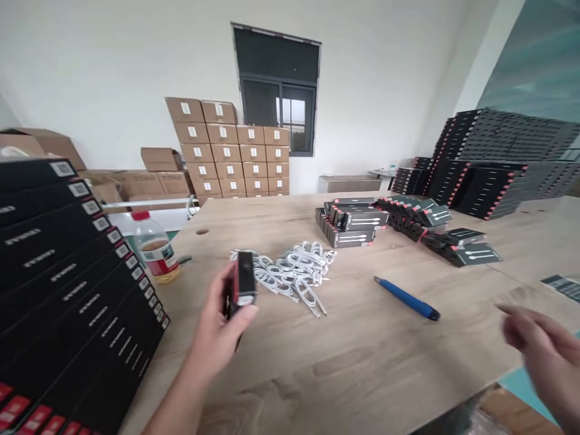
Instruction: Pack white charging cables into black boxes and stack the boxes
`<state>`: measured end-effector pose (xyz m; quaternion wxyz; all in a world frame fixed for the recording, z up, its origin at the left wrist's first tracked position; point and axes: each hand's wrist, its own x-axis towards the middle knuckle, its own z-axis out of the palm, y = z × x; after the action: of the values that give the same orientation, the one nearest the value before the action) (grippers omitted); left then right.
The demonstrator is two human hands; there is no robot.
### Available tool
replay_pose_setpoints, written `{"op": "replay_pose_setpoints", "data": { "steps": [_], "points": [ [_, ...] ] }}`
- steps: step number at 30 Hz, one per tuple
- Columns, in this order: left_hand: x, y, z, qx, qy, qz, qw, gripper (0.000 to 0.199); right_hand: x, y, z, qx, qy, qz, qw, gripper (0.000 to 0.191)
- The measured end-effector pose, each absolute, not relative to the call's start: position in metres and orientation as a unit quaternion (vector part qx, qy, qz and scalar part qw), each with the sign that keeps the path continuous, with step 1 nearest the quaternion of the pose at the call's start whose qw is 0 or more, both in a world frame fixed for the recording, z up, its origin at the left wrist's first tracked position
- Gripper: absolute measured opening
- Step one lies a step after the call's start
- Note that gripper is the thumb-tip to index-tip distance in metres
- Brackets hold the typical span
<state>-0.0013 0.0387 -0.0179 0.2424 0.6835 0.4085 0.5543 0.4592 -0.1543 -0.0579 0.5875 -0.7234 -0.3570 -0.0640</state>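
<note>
My left hand [212, 332] is closed round a small black box [246, 275] with a red side, held up on end over the near left part of the table. Just behind the box lies a loose heap of coiled white cables [294, 269]. At the right edge, slightly blurred, my right hand [544, 350] hovers over the table's near edge with its index finger stretched out and nothing visible in it. A blue box cutter [408, 298] lies between the cable heap and my right hand, apart from both.
Tall stacks of black boxes stand at left [72, 290] and far right [489, 181]. Small cable-printed boxes [353, 237] sit in rows on the wooden table [335, 356]. A red-capped bottle [156, 251] stands left. Brown cartons [226, 151] are piled by the wall.
</note>
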Motion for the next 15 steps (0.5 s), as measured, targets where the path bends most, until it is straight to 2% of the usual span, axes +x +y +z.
{"op": "replay_pose_setpoints", "data": {
  "steps": [1, 3, 7, 10, 15],
  "points": [
    [-0.002, 0.037, -0.018, 0.719, 0.404, 0.526, 0.209, 0.075, 0.432, -0.127, -0.041, -0.698, -0.374, -0.029, 0.61, 0.027],
    [-0.001, 0.035, -0.02, 0.776, 0.398, 0.477, 0.107, 0.074, 0.368, -0.073, -0.012, -0.613, -0.49, 0.064, 0.617, 0.033],
    [-0.002, 0.041, -0.024, 0.827, 0.377, 0.41, -0.079, 0.067, 0.249, 0.016, 0.005, -0.409, -0.703, 0.224, 0.537, 0.037],
    [-0.006, 0.044, -0.028, 0.836, 0.396, 0.362, -0.116, 0.062, 0.195, 0.04, -0.021, -0.365, -0.744, 0.276, 0.487, 0.042],
    [0.002, 0.037, -0.032, 0.858, 0.409, 0.293, -0.102, 0.073, 0.178, 0.028, -0.062, -0.393, -0.719, 0.302, 0.487, 0.027]
  ]
}}
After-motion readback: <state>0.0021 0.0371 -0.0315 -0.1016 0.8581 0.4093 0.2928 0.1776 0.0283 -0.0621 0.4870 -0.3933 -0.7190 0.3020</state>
